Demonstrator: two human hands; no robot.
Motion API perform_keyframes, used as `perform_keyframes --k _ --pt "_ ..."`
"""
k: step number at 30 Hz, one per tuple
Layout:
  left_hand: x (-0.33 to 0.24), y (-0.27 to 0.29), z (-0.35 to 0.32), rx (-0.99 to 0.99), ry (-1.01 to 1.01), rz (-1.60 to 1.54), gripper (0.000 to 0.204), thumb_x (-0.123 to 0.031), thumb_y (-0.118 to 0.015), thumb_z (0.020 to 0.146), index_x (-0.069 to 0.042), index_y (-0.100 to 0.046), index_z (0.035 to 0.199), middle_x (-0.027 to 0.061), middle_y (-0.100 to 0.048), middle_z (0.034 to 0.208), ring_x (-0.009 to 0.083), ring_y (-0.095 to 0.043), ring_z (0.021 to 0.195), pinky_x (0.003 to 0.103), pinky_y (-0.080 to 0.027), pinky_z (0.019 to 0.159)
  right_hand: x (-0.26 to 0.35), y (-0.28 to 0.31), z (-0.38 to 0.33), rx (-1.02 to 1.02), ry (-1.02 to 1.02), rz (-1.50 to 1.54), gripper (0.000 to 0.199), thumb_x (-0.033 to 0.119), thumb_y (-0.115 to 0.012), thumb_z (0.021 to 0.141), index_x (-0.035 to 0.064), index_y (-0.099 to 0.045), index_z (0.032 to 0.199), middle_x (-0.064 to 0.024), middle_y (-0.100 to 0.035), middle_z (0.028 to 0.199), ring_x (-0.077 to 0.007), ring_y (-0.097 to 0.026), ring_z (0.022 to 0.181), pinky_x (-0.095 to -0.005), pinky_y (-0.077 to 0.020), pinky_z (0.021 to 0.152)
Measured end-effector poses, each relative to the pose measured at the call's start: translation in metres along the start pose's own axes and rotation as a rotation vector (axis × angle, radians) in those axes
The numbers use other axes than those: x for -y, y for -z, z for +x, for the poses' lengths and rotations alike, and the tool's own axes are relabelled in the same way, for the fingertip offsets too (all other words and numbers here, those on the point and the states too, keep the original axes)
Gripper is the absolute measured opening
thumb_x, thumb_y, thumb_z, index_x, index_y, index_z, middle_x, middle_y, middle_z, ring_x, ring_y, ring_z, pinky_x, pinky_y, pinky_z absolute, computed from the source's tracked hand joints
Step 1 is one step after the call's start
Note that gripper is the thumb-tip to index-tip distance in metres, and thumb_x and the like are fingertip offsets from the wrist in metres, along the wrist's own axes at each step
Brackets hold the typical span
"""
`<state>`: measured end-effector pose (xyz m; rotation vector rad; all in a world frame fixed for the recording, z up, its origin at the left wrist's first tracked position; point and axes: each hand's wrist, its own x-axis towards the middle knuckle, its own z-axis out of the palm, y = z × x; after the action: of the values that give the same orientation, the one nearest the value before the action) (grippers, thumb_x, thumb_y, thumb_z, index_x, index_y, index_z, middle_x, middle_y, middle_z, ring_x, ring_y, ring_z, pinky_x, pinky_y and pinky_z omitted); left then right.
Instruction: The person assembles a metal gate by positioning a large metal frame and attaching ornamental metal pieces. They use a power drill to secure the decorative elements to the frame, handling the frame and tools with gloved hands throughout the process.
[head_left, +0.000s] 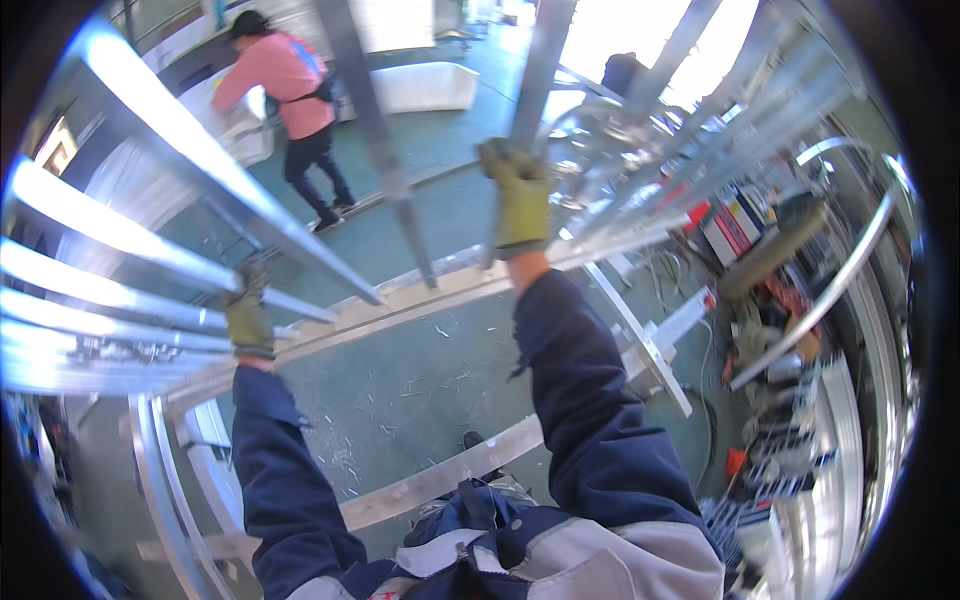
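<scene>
While a steep bar (542,75) rising from the crossbeam (404,310) is gripped by the fingers (497,158) of the right hand (520,200), a flatter bar (140,238) farther left is clasped by the left hand (250,318).

Long silvery metal bars (541,75) stand spaced side by side.

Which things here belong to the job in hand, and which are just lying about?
Apparently in use:
right hand, closed around a metal bar
left hand, at another metal bar; grip blurred
pale rail by the bars' ends

Apparently just lying about:
white tub in the background
red-and-white box at right
curved metal strip at right
</scene>
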<state>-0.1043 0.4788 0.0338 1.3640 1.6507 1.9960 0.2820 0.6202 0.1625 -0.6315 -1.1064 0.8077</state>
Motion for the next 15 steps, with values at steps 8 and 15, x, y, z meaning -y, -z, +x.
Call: perform_keyframes --k 8,15 --pt "0.018 -0.003 0.004 -0.098 0.147 -0.284 0.024 -0.02 -0.073 0.1 -0.004 -0.072 0.117 0.0003 -0.07 0.103 0.0096 -0.059 0.09 0.025 -0.047 0.085 -0.022 0.011 0.004 0.068 -0.202 0.05 0.027 0.022 -0.082 0.089 0.0037 -0.078 0.109 0.0022 -0.07 0.086 -0.0057 -0.058 0.076 -0.0245 -0.0458 0.069" --pt "0.049 -0.038 -0.003 -0.056 0.098 -0.01 0.024 -0.012 -0.073 0.098 -0.004 -0.07 0.12 0.0051 -0.07 0.122 0.0162 -0.061 0.113 0.031 -0.044 0.101 -0.083 0.026 0.033 0.083 -0.342 -0.196 0.043 0.036 -0.082 0.087 -0.002 -0.072 0.103 -0.0049 -0.068 0.08 -0.015 -0.06 0.072 -0.0327 -0.0481 0.068"
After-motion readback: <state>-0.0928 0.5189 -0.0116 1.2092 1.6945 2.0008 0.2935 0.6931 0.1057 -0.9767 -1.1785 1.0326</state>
